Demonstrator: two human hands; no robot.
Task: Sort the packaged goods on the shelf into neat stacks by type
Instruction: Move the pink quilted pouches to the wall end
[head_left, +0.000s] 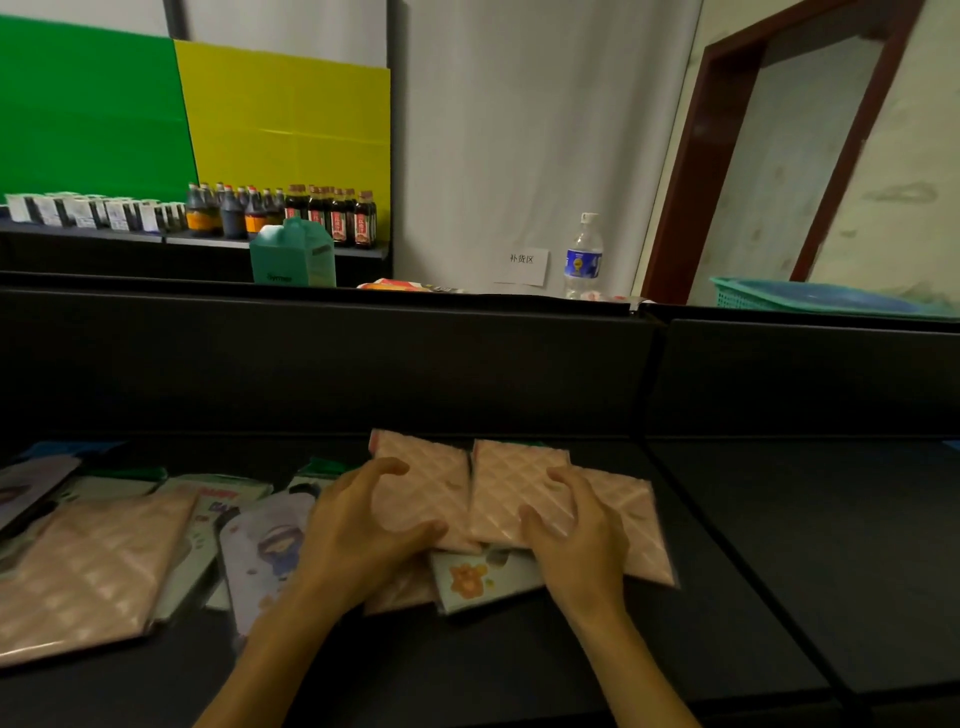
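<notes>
Pink quilted packets (519, 493), judged light, floppy and slippery in their film, are held at lower centre of the frame on the dark shelf (779, 545) by the left hand (358, 530) and right hand (582, 535), fingers curled over their near edges, where a grip seems best taken.

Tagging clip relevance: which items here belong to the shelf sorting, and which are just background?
Job: left hand, right hand, pink quilted flat packets, illustrated flat packets, black shelf.
Background: dark sauce bottles, clear water bottle, teal plastic basket.
</notes>
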